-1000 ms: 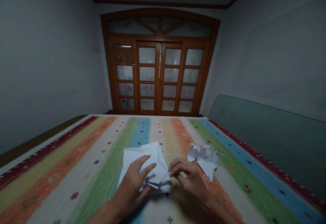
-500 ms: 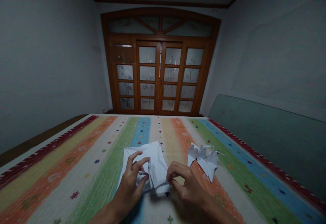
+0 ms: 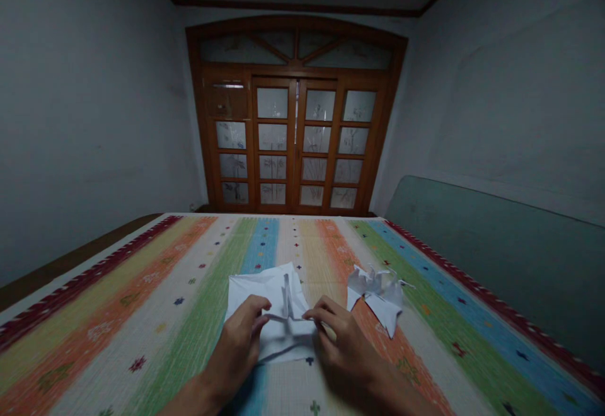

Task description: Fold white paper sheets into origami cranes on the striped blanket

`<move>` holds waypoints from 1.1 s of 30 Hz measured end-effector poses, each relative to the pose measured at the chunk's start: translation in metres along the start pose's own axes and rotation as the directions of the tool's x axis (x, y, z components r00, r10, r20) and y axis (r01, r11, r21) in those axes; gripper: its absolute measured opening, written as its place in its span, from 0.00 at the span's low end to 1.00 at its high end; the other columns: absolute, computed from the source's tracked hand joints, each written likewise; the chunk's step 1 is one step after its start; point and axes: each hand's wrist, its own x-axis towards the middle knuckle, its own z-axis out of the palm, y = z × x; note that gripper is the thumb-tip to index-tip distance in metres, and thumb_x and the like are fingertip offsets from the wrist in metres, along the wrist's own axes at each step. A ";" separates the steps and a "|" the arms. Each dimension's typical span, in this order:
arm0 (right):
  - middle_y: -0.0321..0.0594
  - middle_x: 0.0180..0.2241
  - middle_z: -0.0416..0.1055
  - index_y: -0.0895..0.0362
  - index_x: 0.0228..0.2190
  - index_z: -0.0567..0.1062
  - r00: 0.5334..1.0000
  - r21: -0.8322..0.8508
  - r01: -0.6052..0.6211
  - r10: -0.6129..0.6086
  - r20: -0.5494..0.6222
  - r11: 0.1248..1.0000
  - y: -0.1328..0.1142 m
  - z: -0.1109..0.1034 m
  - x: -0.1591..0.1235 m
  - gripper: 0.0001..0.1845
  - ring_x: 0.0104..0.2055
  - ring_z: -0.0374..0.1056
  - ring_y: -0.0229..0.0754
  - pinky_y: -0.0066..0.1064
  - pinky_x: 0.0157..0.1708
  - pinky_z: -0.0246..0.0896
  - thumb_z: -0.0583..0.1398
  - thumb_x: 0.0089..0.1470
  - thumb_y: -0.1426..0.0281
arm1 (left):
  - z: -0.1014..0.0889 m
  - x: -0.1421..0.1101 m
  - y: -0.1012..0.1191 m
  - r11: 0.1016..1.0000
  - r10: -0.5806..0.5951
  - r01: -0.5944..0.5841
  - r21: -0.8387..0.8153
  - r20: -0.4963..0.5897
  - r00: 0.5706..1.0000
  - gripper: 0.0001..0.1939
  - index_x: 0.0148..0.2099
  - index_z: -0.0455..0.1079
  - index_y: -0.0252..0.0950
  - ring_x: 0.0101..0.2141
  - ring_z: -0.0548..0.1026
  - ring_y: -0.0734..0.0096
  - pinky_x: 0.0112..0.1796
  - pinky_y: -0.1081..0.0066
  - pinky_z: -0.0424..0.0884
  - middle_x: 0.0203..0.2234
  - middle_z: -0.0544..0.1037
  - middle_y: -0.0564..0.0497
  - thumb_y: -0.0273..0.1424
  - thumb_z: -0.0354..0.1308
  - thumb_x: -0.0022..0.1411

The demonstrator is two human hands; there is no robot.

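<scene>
Drawn inward, left hand (image 3: 234, 340) and right hand (image 3: 345, 353) grip the folded white paper (image 3: 278, 340) between their fingers (image 3: 255, 309).

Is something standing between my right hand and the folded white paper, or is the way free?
Nothing visible stands in the way: the right hand already touches the folded white paper. The other folded paper figure lies further right, beyond the hand, not between them.

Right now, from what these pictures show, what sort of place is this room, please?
Probably a room in a private home: a long striped multicoloured woven cloth, tall brown wooden double doors with frosted glass panes under an arched top, and plain pale plastered walls.
</scene>
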 end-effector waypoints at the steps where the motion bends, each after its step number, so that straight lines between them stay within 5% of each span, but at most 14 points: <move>1: 0.46 0.37 0.73 0.58 0.43 0.79 1.000 -0.002 -0.001 0.001 -0.008 1.000 0.001 0.000 0.000 0.22 0.38 0.72 0.45 0.34 0.38 0.67 0.54 0.53 0.86 | -0.001 0.001 0.000 0.999 0.034 -0.034 -0.002 0.020 0.999 0.13 0.50 0.66 0.41 0.36 0.80 0.65 0.39 0.69 0.78 0.37 0.78 0.51 0.20 0.49 0.69; 7: 0.45 0.36 0.72 0.58 0.41 0.79 0.999 -0.017 -0.019 0.018 -0.049 1.000 0.005 0.002 -0.002 0.24 0.38 0.72 0.46 0.34 0.38 0.66 0.52 0.50 0.88 | -0.002 -0.002 0.005 0.996 0.090 -0.090 -0.007 0.150 0.985 0.16 0.51 0.68 0.39 0.40 0.78 0.63 0.41 0.66 0.76 0.39 0.78 0.47 0.16 0.46 0.69; 17: 0.44 0.38 0.77 0.55 0.46 0.75 0.981 0.065 -0.183 0.178 0.080 0.981 -0.024 0.013 -0.004 0.17 0.40 0.73 0.49 0.40 0.43 0.64 0.64 0.54 0.75 | 0.004 -0.004 0.017 0.985 0.171 -0.172 0.005 0.075 0.982 0.18 0.47 0.70 0.36 0.38 0.76 0.61 0.40 0.64 0.75 0.38 0.80 0.45 0.13 0.47 0.65; 21: 0.40 0.32 0.77 0.55 0.39 0.73 0.936 0.295 -0.350 0.343 0.077 0.889 -0.032 0.019 0.000 0.09 0.34 0.72 0.45 0.35 0.36 0.63 0.62 0.60 0.64 | 0.005 -0.009 0.022 0.978 0.209 -0.208 -0.026 0.107 0.972 0.18 0.49 0.70 0.35 0.38 0.75 0.62 0.38 0.65 0.76 0.45 0.82 0.41 0.13 0.46 0.66; 28: 0.32 0.25 0.71 0.53 0.35 0.69 0.858 0.703 -0.395 0.510 0.053 0.591 -0.023 0.029 0.005 0.25 0.28 0.68 0.40 0.28 0.27 0.63 0.67 0.52 0.46 | 0.012 -0.017 0.027 0.949 0.315 -0.304 -0.083 0.208 0.926 0.21 0.55 0.69 0.34 0.39 0.75 0.58 0.38 0.59 0.78 0.53 0.79 0.35 0.16 0.49 0.63; 31: 0.31 0.23 0.71 0.54 0.33 0.70 0.851 0.727 -0.373 0.524 0.021 0.576 -0.018 0.028 0.006 0.26 0.24 0.67 0.39 0.27 0.25 0.63 0.69 0.48 0.46 | 0.014 -0.017 0.029 0.947 0.311 -0.280 -0.159 0.233 0.921 0.23 0.59 0.68 0.36 0.47 0.77 0.54 0.45 0.57 0.78 0.56 0.76 0.35 0.20 0.52 0.64; 33: 0.31 0.21 0.70 0.55 0.30 0.71 0.848 0.720 -0.371 0.531 0.004 0.586 -0.016 0.028 0.007 0.26 0.23 0.67 0.38 0.27 0.25 0.62 0.69 0.47 0.47 | 0.014 -0.016 0.031 0.964 0.203 -0.155 -0.218 0.221 0.954 0.20 0.58 0.70 0.40 0.48 0.78 0.57 0.47 0.59 0.77 0.54 0.78 0.39 0.21 0.53 0.66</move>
